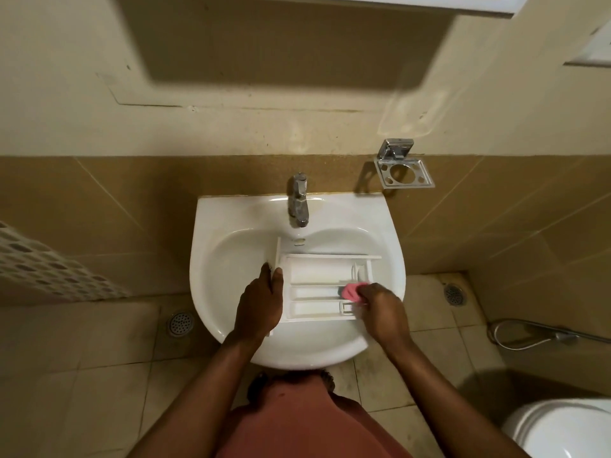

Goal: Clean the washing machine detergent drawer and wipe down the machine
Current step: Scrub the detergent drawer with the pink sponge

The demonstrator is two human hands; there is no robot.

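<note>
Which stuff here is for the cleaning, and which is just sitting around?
For the job: detergent drawer, pink scrubber, left hand, right hand, sink.
Just there: metal wall holder, floor drain, toilet, spray hose.

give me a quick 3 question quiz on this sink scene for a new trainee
1. True or false: the detergent drawer lies in the sink.
2. Which hand holds the pink sponge? A left, B right.
3. Fill in: the metal holder on the wall sits to the ___ of the tap.

Key: 1 true. 2 B, the right hand, whose fingers curl round it. 3 right.
</note>
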